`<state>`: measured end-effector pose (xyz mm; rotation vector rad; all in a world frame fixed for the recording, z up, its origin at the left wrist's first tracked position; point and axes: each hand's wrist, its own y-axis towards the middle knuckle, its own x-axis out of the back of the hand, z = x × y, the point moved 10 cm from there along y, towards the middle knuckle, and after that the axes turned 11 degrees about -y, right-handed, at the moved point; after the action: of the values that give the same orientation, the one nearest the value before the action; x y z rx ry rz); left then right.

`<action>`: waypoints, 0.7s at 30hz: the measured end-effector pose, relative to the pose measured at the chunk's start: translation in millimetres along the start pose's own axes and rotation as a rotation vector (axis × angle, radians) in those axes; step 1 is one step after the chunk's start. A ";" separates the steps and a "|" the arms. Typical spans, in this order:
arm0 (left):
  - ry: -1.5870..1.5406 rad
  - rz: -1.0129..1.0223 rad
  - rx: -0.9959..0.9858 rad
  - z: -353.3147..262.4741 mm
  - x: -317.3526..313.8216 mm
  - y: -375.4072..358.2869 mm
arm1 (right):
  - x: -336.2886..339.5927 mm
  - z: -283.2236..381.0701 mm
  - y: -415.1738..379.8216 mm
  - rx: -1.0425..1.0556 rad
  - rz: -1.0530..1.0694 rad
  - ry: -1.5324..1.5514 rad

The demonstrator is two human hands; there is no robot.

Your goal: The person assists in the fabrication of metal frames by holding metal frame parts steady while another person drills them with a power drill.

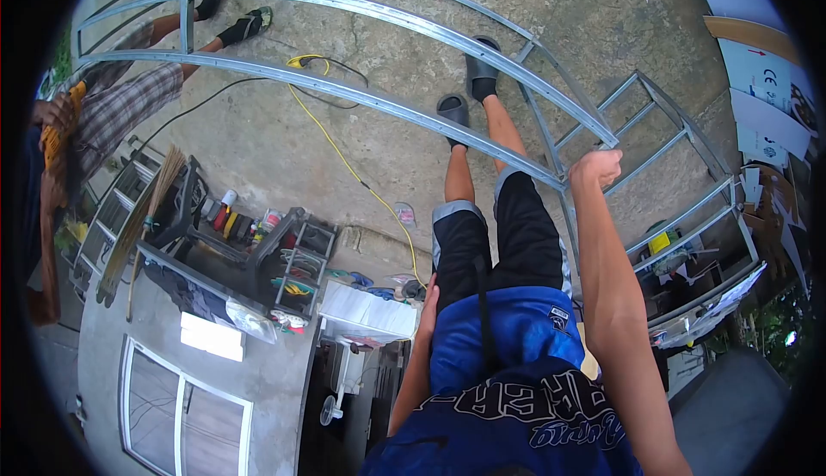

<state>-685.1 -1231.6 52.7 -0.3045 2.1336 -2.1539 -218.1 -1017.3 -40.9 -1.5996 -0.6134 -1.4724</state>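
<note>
A long metal frame [370, 93] of joined bars stretches across the upper view, from the far left to my right side. My right hand [596, 169] is closed round the frame's near right end, where bars meet. My left hand [430, 295] hangs low beside my left thigh, mostly hidden, and its fingers cannot be made out. At the far left, another person [120, 114] in checked shorts holds a yellow power tool [56, 136] near the frame's other end.
A yellow cord [344, 162] runs over the concrete floor. A plastic chair [232, 244] with tools, a broom [163, 183] and a white box [366, 311] stand at lower left. A metal rack [680, 218] and cardboard [753, 41] are at the right.
</note>
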 end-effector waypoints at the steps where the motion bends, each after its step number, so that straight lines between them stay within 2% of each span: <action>1: -0.572 -0.077 0.311 58.5 18.9 0.6 | -2.2 2.2 0.3 0.005 0.007 0.008; 5: -0.197 0.066 0.119 53.4 6.1 30.2 | -3.6 -8.7 5.7 0.000 0.010 0.043; 6: -0.099 0.100 0.066 35.1 -3.6 39.7 | -2.6 -6.0 3.1 -0.010 0.022 0.046; 8: -0.282 0.111 0.139 -13.2 -24.7 76.2 | -7.5 -0.2 -0.1 -0.025 0.039 0.070; 9: -0.576 0.076 0.276 -64.7 -55.2 76.2 | -9.9 -2.8 3.6 -0.024 0.045 0.070; 10: -0.664 0.033 -0.083 -153.9 -73.6 71.0 | -10.4 -4.3 6.9 -0.025 0.048 0.072; 12: -0.827 0.136 -0.453 -273.3 -105.9 59.1 | -5.3 3.0 2.4 0.005 0.010 0.039; 13: -0.757 0.106 -0.481 -290.6 -118.5 64.7 | -2.0 3.9 0.0 0.016 -0.005 0.016; 15: -0.605 0.042 -0.557 -320.5 -134.1 76.8 | -4.2 0.8 3.4 0.006 0.016 0.044; 17: -0.707 0.027 -0.326 -294.0 -158.6 116.6 | -6.8 -1.7 0.4 -0.006 0.026 0.039; 21: -0.716 0.023 -0.303 -285.7 -218.8 127.7 | -6.8 0.9 3.9 -0.013 -0.017 -0.091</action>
<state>-540.1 -909.1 -91.6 -0.9055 1.9728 -1.3789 -215.6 -1017.3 -48.4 -1.6829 -0.6719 -1.4245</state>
